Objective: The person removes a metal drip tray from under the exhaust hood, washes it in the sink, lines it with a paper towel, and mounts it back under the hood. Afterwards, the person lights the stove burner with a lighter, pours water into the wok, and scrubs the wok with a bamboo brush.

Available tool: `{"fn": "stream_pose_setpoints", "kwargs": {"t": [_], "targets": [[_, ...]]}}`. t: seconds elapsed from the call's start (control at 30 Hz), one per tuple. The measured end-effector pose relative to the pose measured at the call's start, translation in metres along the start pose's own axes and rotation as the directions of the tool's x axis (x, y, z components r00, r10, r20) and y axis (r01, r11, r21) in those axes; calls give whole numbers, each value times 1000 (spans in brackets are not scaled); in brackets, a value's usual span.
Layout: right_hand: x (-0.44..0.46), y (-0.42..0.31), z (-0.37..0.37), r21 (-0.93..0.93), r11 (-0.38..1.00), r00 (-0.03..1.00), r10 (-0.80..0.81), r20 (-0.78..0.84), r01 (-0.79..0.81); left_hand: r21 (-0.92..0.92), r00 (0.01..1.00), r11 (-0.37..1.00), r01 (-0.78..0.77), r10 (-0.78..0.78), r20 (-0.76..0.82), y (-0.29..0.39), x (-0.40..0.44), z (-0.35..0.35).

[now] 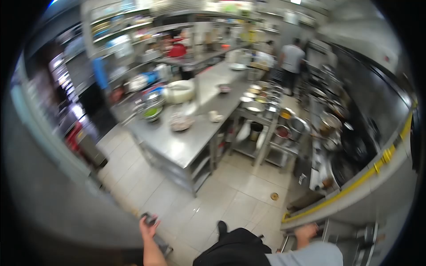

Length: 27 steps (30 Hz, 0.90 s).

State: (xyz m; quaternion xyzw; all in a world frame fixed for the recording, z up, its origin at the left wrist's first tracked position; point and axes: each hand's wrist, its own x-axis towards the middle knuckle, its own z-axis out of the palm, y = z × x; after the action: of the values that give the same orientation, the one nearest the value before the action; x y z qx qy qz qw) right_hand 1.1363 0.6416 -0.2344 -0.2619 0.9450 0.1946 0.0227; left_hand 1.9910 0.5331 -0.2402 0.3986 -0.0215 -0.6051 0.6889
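My left hand [149,225] is low in the view, held out over the floor at the left. Its fingers are curled round a small, dark, roundish thing with a metallic sheen [149,219], too blurred to name. At the lower right my right hand [307,231] is held out beside a metal rack or counter [350,235]. Its fingers are smeared, and I cannot tell whether they hold or touch anything.
Ahead stands a steel worktable [177,148] with a bowl of green food [152,112] and a large white tub [179,91]. Several pots stand on a low stand [277,148]. A stove line with woks [355,142] runs along the right. Another person [291,60] stands farther back. Tiled floor [222,199] lies between.
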Motion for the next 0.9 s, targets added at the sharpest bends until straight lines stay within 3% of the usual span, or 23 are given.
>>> {"fn": "stream_pose_setpoints", "kwargs": {"t": [0.03,0.07,0.1,0.13,0.17,0.2,0.3,0.37,0.4,0.5,0.53,0.57,0.63,0.67,0.77,0.8,0.83,0.87,0.9], "targets": [[-58,-53,-82,9,1000,995,-24,99,23,-42,999,999,-23,21,-50,19,13,4],[-53,-103,-99,-75,977,934,-165,317,198,-144,1000,990,10,-11,-5,38,39,-16],[-25,-151,-50,18,966,919,-250,304,257,-134,998,989,-66,63,-24,56,51,-16],[-26,-204,-69,-13,917,796,-339,502,399,-139,995,985,-98,93,-45,74,59,-14],[-16,-252,-54,199,914,781,-407,474,355,-149,988,978,-144,134,-72,91,71,-11],[-25,-295,-65,266,897,748,-442,495,353,-141,991,981,-131,124,-57,105,85,-14],[-49,-397,-130,219,905,713,-422,560,364,-164,981,967,-194,190,-39,174,136,-18],[-60,-449,-167,175,918,704,-387,595,356,-292,978,934,-205,202,-43,216,148,-7],[-67,-474,-186,157,923,700,-370,611,351,-182,967,950,-253,252,-30,241,161,-8],[-88,-540,-238,91,940,701,-308,643,329,-76,943,942,-326,318,-98,294,204,-20],[-96,-562,-253,63,946,714,-283,641,319,-70,947,945,-320,317,-48,311,222,-35],[-104,-582,-266,-16,953,782,-238,576,302,-72,948,946,-316,314,-49,324,238,-40],[-111,-614,-285,-34,957,783,-214,585,287,-111,938,939,-325,305,-166,357,270,-47],[-112,-625,-290,-54,960,781,-188,595,273,-98,895,940,-326,273,-351,368,275,-17],[-112,-662,-277,-89,976,748,-91,657,197,-87,911,938,-334,298,-283,411,354,-72],[-117,-666,-275,-86,979,744,-81,663,183,517,779,735,-438,598,-190,408,323,45],[-125,-669,-272,-55,993,721,-41,692,109,522,787,733,-436,592,-175,432,362,11],[-141,-673,-268,-22,999,688,-6,726,32,277,880,900,-335,404,-248,463,413,-34],[-161,-679,-283,4,999,658,25,753,-44,2,945,981,-194,188,-269,492,454,-63]]}}
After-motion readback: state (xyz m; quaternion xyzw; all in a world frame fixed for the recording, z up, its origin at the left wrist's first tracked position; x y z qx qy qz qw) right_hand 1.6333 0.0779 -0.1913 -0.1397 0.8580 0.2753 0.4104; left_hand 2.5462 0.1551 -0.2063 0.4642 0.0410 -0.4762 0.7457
